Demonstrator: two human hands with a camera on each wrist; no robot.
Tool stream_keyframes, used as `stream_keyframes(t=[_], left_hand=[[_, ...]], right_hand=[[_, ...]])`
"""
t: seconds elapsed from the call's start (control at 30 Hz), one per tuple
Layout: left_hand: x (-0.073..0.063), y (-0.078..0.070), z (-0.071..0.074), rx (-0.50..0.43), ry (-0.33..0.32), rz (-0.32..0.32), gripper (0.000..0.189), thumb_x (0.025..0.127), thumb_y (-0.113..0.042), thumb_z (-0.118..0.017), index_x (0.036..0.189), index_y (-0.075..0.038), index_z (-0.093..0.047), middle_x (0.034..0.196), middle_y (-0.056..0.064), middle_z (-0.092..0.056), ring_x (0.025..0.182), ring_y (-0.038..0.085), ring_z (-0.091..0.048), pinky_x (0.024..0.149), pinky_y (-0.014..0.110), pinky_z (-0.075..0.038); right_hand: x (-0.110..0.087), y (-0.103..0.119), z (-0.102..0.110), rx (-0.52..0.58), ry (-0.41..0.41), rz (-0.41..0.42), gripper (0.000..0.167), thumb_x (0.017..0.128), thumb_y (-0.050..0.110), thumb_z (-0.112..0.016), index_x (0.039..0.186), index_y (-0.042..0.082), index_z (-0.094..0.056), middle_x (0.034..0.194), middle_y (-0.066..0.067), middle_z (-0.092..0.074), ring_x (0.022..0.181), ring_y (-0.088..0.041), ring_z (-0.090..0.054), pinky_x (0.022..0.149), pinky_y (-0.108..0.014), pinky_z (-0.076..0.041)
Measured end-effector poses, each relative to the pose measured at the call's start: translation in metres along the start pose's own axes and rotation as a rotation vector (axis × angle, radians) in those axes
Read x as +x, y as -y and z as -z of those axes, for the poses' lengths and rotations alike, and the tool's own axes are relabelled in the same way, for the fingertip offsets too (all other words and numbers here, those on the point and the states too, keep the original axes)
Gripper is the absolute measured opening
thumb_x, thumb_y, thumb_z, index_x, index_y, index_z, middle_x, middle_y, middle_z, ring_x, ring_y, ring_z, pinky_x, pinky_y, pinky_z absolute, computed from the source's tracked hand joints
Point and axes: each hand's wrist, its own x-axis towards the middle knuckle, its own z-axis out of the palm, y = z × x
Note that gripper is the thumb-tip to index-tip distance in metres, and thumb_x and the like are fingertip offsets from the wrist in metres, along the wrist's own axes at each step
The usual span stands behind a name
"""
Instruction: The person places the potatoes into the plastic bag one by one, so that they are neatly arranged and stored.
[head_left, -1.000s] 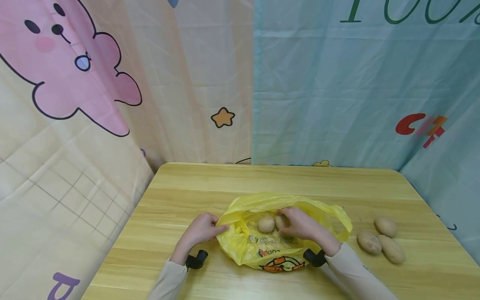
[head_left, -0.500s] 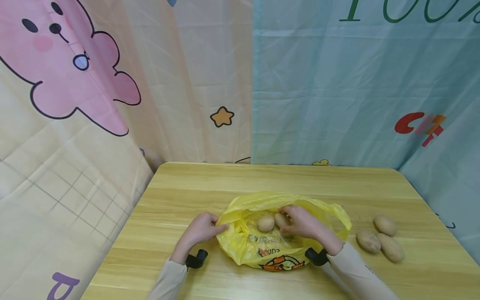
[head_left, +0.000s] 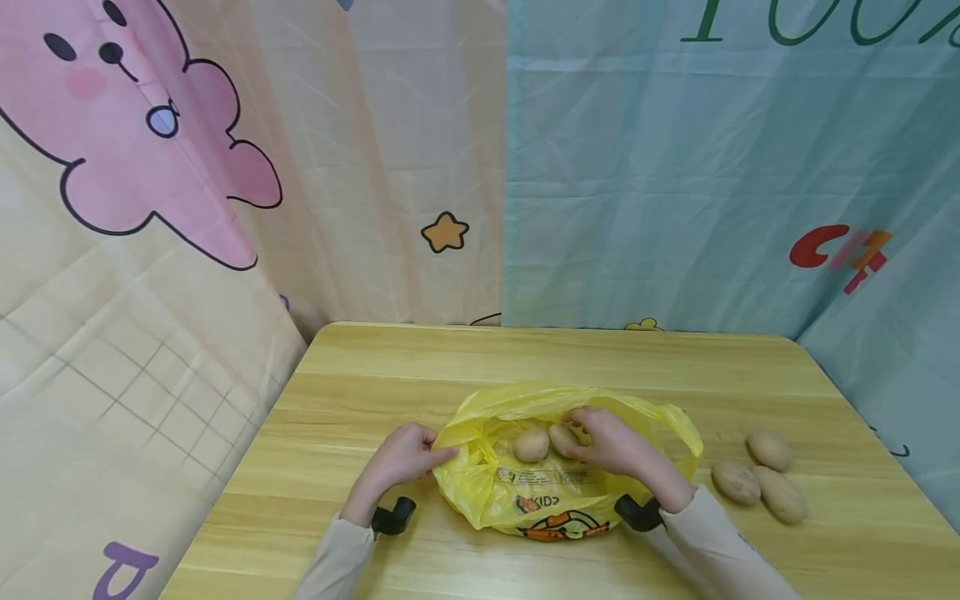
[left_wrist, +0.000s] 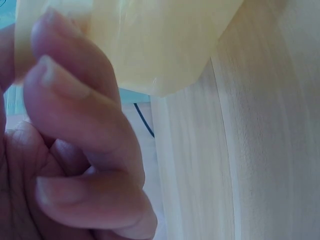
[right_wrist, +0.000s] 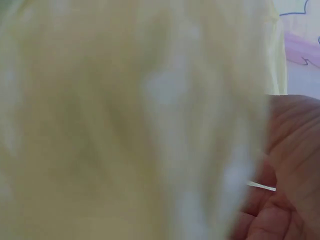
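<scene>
A yellow plastic bag [head_left: 480, 492] lies on the table with its mouth spread, printed on the near side. Its left rim is pinched between thumb and fingers of my left hand [head_left: 401, 457]; in the left wrist view the fingers [left_wrist: 85, 110] are curled beside the yellow film. Inside the bag, two potatoes sit side by side: a left potato [head_left: 532, 445] and a right potato [head_left: 562, 439]. My right hand [head_left: 611, 442] is in the bag's mouth, thumb and fingers spread at the right potato's right side; contact is hard to tell. Blurred yellow film covers most of the right wrist view.
Three potatoes lie on the table right of the bag: a back potato [head_left: 769, 449], a left one [head_left: 736, 482] and a front one [head_left: 781, 495]. The wooden table [head_left: 360, 367] ends at printed curtains [head_left: 390, 167] behind and at both sides.
My right hand has shifted slightly to the right, and more of the right potato shows beside its fingers. My left hand stays on the bag's rim.
</scene>
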Motion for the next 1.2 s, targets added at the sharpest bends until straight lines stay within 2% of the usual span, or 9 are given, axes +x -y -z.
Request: stream_keyframes(t=[0.37,0.73,1.0,1.2], left_hand=[[0.001,0.000,0.000,0.007,0.000,-0.002,0.036,0.089,-0.036,-0.067,0.062,-0.013,-0.058,0.052,0.005,-0.058,0.041,0.008,-0.043,0.040,0.023,-0.027],[0.001,0.000,0.000,0.005,0.006,-0.002,0.036,0.089,-0.035,-0.067,0.063,-0.013,-0.058,0.052,0.007,-0.058,0.041,0.009,-0.045,0.040,0.023,-0.028],[0.001,0.001,0.000,-0.005,0.008,-0.003,0.037,0.089,-0.037,-0.066,0.063,-0.013,-0.058,0.052,0.007,-0.057,0.041,0.009,-0.045,0.040,0.023,-0.028],[0.001,0.001,0.001,-0.008,0.009,0.005,0.037,0.089,-0.037,-0.066,0.063,-0.013,-0.058,0.052,0.008,-0.057,0.042,0.010,-0.047,0.040,0.023,-0.028]], right_hand=[[-0.008,0.009,0.011,0.036,-0.082,0.006,0.032,0.085,0.018,-0.074,0.108,-0.001,-0.064,0.101,-0.012,-0.066,0.084,-0.027,-0.063,0.069,-0.036,-0.052],[-0.015,0.017,0.022,-0.008,-0.182,0.018,0.026,0.084,0.022,-0.075,0.102,0.005,-0.067,0.096,-0.008,-0.067,0.079,-0.023,-0.063,0.067,-0.034,-0.052],[-0.017,0.019,0.032,-0.023,-0.221,0.007,0.021,0.083,0.022,-0.075,0.099,0.010,-0.068,0.094,-0.002,-0.068,0.077,-0.019,-0.064,0.065,-0.031,-0.051],[-0.021,0.017,0.036,-0.020,-0.277,0.004,0.019,0.083,0.021,-0.075,0.098,0.010,-0.069,0.093,0.000,-0.067,0.075,-0.016,-0.063,0.064,-0.033,-0.052]])
